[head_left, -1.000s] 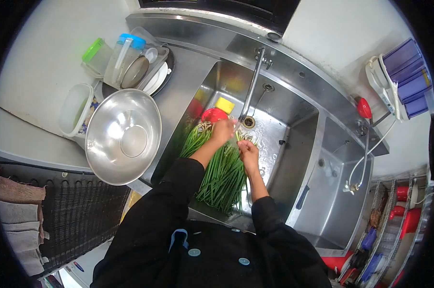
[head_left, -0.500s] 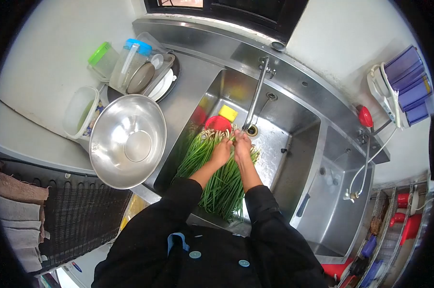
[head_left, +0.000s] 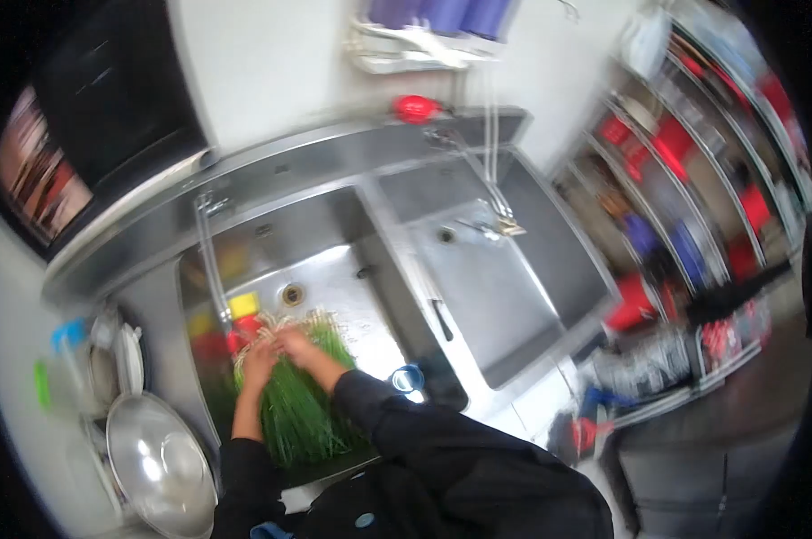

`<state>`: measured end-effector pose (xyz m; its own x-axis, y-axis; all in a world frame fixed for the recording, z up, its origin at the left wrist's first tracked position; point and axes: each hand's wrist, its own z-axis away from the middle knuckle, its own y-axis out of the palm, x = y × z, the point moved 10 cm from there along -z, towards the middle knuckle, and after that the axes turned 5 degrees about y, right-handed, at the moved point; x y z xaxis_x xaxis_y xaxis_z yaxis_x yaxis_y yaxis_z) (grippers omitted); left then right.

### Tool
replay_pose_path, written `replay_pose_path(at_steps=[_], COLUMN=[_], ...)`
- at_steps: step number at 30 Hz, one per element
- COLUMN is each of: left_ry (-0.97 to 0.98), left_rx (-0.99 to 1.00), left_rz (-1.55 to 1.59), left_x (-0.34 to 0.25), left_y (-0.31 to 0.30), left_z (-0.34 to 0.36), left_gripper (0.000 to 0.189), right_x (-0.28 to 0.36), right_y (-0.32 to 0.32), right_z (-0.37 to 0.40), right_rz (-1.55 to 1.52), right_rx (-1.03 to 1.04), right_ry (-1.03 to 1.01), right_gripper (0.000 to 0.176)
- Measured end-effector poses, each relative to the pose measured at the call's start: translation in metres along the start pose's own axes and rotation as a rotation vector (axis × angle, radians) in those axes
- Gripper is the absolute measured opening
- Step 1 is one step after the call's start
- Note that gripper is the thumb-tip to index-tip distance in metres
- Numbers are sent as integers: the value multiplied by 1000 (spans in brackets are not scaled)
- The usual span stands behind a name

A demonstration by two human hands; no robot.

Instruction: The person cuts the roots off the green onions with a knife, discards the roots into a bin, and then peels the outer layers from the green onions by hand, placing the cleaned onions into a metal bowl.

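Note:
A thick bunch of green onions (head_left: 298,409) lies in the left basin of a steel double sink (head_left: 334,269), white root ends toward the tap (head_left: 210,260). My left hand (head_left: 259,359) and my right hand (head_left: 296,344) both rest on the root ends of the bunch, fingers curled into the stalks. The frame is motion-blurred, so the exact grip is hard to make out. Black sleeves cover both forearms.
A yellow sponge (head_left: 242,306) and a red item (head_left: 242,341) sit in the basin beside the onions. A large steel bowl (head_left: 159,467) and containers (head_left: 92,355) stand at the left. The right basin (head_left: 487,278) holds little. Shelves with red items (head_left: 693,180) stand at the right.
The view has swung sharply to the right and blurred, so the sink now sits at the left. Both hands stay on the root ends of the green onions.

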<state>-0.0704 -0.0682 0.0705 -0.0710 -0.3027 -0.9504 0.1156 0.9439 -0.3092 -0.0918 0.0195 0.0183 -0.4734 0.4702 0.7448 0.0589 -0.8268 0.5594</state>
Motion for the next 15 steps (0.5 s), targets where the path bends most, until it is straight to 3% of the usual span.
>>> replay_pose_path(at_steps=[1, 2, 4, 5, 7, 8, 10, 11, 12, 14, 15], left_ry=[-42, -106, -209, -197, -394, -388, -177, -306, -306, -289, -290], left_rx=[15, 17, 169, 197, 306, 314, 296, 221, 224, 400, 402], left_rz=[226, 445, 48, 37, 4, 0, -64, 39, 35, 22, 21], left_x=[22, 35, 3, -1, 17, 19, 7, 21, 25, 31, 35], left_y=[5, 19, 20, 24, 27, 23, 8, -9, -18, -11, -3], left_z=[-12, -22, -22, -29, -28, -32, -45, -43, -45, -45, -44], left_gripper=[28, 30, 33, 33, 35, 35, 30, 24, 24, 15, 15], right_x=[9, 19, 38, 41, 35, 41, 54, 59, 55, 49, 39], right_y=[15, 6, -7, -14, -50, -60, -98, -106, -104, -64, -39], right_z=[13, 24, 30, 21, 11, 10, 16, 14, 13, 7, 14], right_rz=[-122, -163, -78, -97, -261, -267, -558, -500, -505, 40, 49], right_rx=[62, -113, -210, -226, -422, -426, -584, -579, -580, -339, -213], right_ry=[74, 43, -28, -49, -52, -60, -217, -195, -196, 30, 117], right_gripper=[16, 12, 9, 9, 10, 10, 14, 20, 20, 21, 22])
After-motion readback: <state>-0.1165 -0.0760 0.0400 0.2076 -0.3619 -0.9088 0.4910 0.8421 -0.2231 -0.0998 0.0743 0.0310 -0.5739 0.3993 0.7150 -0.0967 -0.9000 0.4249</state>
